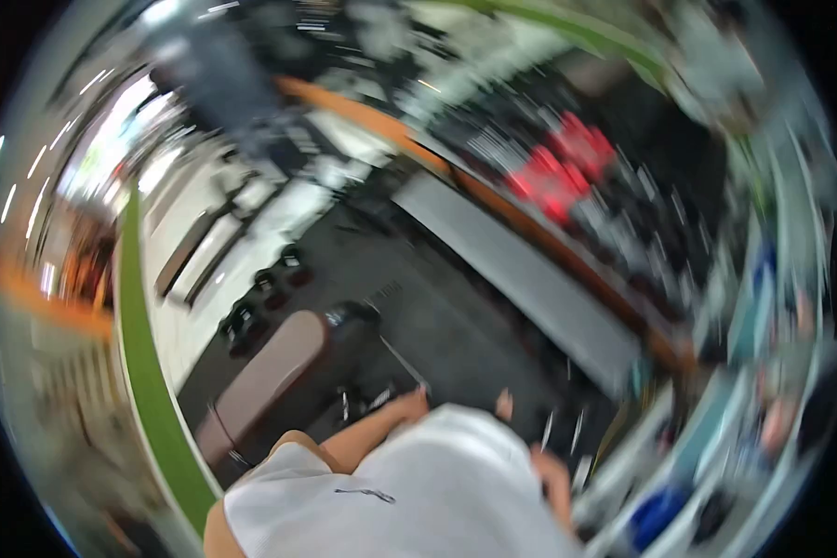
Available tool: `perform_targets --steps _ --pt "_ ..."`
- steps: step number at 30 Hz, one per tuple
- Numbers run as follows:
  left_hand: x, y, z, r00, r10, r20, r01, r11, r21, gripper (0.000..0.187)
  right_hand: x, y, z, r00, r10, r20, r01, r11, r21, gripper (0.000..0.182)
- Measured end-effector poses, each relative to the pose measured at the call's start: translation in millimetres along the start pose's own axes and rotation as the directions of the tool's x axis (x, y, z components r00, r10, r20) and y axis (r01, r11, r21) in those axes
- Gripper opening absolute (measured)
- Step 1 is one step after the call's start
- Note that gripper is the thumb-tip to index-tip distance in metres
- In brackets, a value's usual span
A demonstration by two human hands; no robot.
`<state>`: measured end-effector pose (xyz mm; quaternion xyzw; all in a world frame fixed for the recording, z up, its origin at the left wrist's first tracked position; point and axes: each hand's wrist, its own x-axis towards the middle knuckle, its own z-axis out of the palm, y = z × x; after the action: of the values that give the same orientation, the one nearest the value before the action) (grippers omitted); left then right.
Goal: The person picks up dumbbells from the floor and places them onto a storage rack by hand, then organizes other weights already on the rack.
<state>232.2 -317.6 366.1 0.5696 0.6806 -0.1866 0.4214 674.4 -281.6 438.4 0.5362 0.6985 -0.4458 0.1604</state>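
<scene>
My left hand is low in the centre, in front of the white shirt. Its fingers are smeared by motion. A thin pale line on the dark floor runs toward it; whether the hand touches it is unclear. At the right edge of the shirt shows part of my right arm or hand, with the fingers too blurred to make out. A small skin-coloured shape stands between them, unclear as to what it is. A padded brown bench lies to the left, near my left arm.
Dark dumbbells sit on the floor beyond the bench. A long grey flat surface crosses the right side, beside an orange-edged rack. Red weights are farther back. A green strip borders the left.
</scene>
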Motion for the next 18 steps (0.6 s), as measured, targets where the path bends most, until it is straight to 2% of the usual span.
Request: perform_targets --steps 1,2,3,4,5,7,9,11,13,14,16,17,18 --pt "-17 14 -23 0.972 0.192 0.136 -0.211 0.967 0.143 0.046 -16 -73 -62 0.97 -0.174 0.172 0.176 0.984 0.004 0.041" --pt "-33 26 -36 0.899 0.43 0.079 -0.432 0.846 0.314 0.042 -7 -40 -29 0.987 -0.162 -0.012 0.163 0.985 0.064 0.043" --pt "-79 70 -83 0.913 0.383 0.143 -0.387 0.922 0.005 0.035 -24 -44 -36 0.991 -0.13 0.033 0.124 0.982 0.141 0.044" --pt "-82 64 -67 0.9 0.38 0.214 -0.127 0.699 -0.704 0.026 -40 -48 -43 0.985 -0.088 0.15 0.06 0.982 0.181 0.044" --pt "-89 62 -67 0.876 0.358 0.322 0.011 0.654 -0.756 0.022 -54 -42 -34 0.994 -0.027 0.102 -0.004 0.958 0.286 0.036" --pt "-99 74 -77 0.897 0.378 0.231 -0.145 0.743 -0.653 0.022 -58 -16 -11 0.99 -0.142 -0.01 0.132 0.894 0.428 0.028" --pt "-111 81 -80 0.895 0.285 0.344 0.022 0.741 -0.671 0.022 -85 -26 0 0.996 -0.087 0.011 0.072 0.887 0.457 0.026" --pt "-101 94 -90 0.858 0.287 0.425 0.068 0.758 -0.649 0.021 -83 -30 -7 0.998 -0.049 0.043 0.023 0.883 0.469 0.024" --pt "-77 76 -84 0.72 0.35 0.599 0.016 0.855 -0.518 0.026 -86 -36 -7 0.998 -0.022 0.06 -0.01 0.876 0.482 0.024" --pt "-71 68 -81 0.71 0.348 0.612 0.025 0.856 -0.517 0.026 -86 -39 -2 0.997 -0.014 0.072 -0.023 0.873 0.487 0.024" --pt "-59 61 -78 0.632 0.284 0.721 0.003 0.93 -0.368 0.036 -86 -42 6 0.994 -0.022 0.109 -0.036 0.863 0.505 0.023" --pt "-53 57 -75 0.62 0.29 0.729 0.007 0.927 -0.375 0.036 -89 -47 11 0.992 -0.011 0.122 -0.053 0.863 0.502 0.023" --pt "-48 59 -76 0.577 0.166 0.8 0.032 0.974 -0.225 0.038 -92 -54 16 0.991 0.0 0.131 -0.067 0.86 0.505 0.023"
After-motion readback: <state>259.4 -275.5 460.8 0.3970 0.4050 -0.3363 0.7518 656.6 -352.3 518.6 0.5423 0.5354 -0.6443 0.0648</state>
